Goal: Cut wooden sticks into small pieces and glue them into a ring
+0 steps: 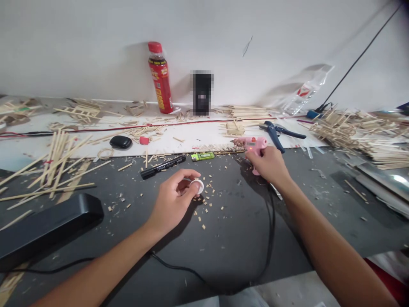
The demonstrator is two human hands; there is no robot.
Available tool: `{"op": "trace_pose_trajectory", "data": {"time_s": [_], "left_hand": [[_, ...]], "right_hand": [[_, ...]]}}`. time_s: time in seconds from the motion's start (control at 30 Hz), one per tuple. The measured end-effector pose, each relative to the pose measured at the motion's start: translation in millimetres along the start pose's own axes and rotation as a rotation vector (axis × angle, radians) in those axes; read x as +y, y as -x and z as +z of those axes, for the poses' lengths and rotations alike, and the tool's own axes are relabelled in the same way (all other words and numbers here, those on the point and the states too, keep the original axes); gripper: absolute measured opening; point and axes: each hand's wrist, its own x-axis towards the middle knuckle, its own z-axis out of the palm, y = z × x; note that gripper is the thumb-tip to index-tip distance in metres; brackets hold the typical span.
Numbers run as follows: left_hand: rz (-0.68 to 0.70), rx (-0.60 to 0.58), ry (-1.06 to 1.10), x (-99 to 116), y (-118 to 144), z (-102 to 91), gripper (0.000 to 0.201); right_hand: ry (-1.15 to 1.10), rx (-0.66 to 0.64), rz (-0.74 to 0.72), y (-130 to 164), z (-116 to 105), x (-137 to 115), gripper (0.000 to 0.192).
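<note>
Between the thumb and fingers of my left hand (171, 198) is a small white round piece (198, 186), like a disc or ring. Its exact kind is too small to make out. Several tiny cut bits of wood (204, 210) lie scattered on the dark table under and beside that hand. Farther right, my right hand (271, 164) is closed around a pink hot glue gun (252, 143), whose nozzle points left. Fingers cover part of its handle. Left of the glue gun lie a green lighter (202, 157) and a black marker (162, 166).
Wooden sticks pile up at the left (60, 160) and right (341, 130). Blue-handled pliers (276, 132) lie behind my right hand. A red bottle (160, 81) stands by the wall. A long black object (51, 226) sits front left, and a black cable (271, 234) crosses the table.
</note>
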Motion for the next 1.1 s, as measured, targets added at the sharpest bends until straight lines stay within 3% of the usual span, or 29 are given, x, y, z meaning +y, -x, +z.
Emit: {"op": "trace_pose_trajectory", "data": {"time_s": [0.13,0.27,0.37,0.5,0.63,0.77,0.9,1.1], "left_hand": [[-0.006,0.011,0.008,-2.1,-0.6,-2.0,0.016],[-0.013,0.030,0.021,-3.8,-1.6,-3.6,0.015],[-0.020,0.044,0.049,-3.5,-3.7,-3.5,0.016],[-0.042,0.063,0.096,-4.2,-8.1,-5.0,0.016],[-0.072,0.083,0.114,-8.5,-10.6,-8.5,0.013],[-0.086,0.100,0.092,-13.9,-11.1,-9.9,0.009],[-0.113,0.104,0.152,-16.7,-12.6,-9.3,0.018],[-0.114,0.122,0.164,-14.6,-11.6,-6.5,0.012]], "right_hand": [[-0.012,-0.001,0.012,-5.2,4.6,-0.2,0.030],[-0.079,0.046,0.002,1.8,-4.7,-3.6,0.028],[-0.277,0.042,-0.014,14.4,-4.3,-7.6,0.021],[-0.663,-0.116,-0.073,35.6,18.0,-11.0,0.025],[-0.825,-0.367,-0.141,53.1,43.1,-8.3,0.029],[-0.878,-0.545,-0.124,59.6,52.0,0.3,0.030],[-0.872,-0.615,-0.097,59.3,48.7,6.5,0.030],[-0.782,-0.741,-0.119,62.3,44.1,16.3,0.032]]}}
